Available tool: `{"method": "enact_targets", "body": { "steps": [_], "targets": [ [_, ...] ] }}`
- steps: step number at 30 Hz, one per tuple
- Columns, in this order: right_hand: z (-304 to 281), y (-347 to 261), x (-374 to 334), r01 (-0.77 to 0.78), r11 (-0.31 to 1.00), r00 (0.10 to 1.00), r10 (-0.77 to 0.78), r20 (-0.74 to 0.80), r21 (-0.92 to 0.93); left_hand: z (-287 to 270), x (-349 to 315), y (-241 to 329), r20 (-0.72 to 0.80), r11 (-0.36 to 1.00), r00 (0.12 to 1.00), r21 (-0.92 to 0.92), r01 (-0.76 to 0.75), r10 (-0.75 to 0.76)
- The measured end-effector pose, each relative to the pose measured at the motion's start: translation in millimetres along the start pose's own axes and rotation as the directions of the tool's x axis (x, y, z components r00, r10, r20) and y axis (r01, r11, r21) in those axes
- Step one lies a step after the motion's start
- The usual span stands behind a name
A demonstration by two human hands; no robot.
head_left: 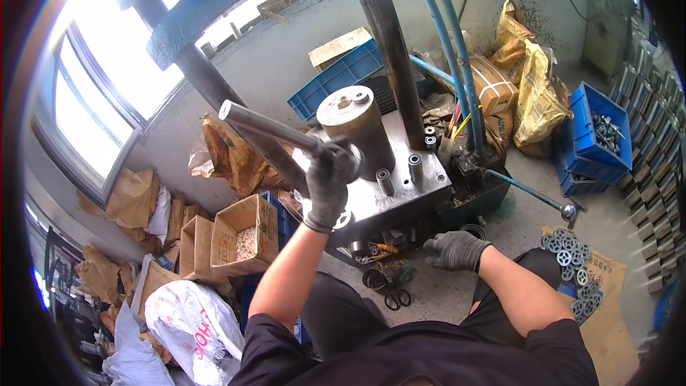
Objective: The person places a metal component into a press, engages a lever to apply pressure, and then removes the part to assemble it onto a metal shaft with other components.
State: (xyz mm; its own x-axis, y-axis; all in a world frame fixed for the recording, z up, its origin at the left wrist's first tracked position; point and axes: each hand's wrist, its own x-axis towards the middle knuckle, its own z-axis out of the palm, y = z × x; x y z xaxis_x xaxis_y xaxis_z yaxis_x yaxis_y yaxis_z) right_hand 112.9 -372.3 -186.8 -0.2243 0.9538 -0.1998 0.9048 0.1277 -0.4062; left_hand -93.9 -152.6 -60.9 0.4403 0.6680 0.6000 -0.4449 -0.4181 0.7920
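Note:
My left hand (329, 182), in a dark grey glove, is closed around a long grey metal bar (268, 127) that slants up to the left beside the press. The bar's lower end meets a thick steel cylinder (356, 129) standing on the steel press table (404, 196). My right hand (457, 250), also gloved, rests low at the table's front edge, fingers spread over small metal parts (382, 249) lying there. Two short steel sleeves (400, 171) stand upright on the table. A dark column (393, 64) rises behind the cylinder.
Blue hoses (454, 50) run down the column. A blue crate of metal parts (597, 139) sits at right; toothed metal discs (575, 271) lie on cardboard near my right elbow. Open cardboard boxes (239, 236), paper sacks and a white bag (193, 325) crowd the left. A lever with a ball knob (568, 211) sticks out.

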Motion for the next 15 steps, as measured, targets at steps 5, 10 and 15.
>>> {"method": "enact_targets", "body": {
  "steps": [5,10,15],
  "targets": [
    [-4,-7,3,0.010,1.000,1.000,-0.010,0.014,0.009,-39,114,4,-0.145,0.987,0.989,0.157,-0.010,0.033],
    [-8,-8,2,0.029,1.000,0.999,-0.029,0.028,-0.001,-50,163,-23,-0.264,0.875,0.957,0.427,0.228,-0.120],
    [-8,-9,1,0.032,0.999,0.998,-0.030,0.054,-0.023,-49,185,-32,-0.290,0.683,0.950,0.670,0.291,-0.120]
  ]
}}
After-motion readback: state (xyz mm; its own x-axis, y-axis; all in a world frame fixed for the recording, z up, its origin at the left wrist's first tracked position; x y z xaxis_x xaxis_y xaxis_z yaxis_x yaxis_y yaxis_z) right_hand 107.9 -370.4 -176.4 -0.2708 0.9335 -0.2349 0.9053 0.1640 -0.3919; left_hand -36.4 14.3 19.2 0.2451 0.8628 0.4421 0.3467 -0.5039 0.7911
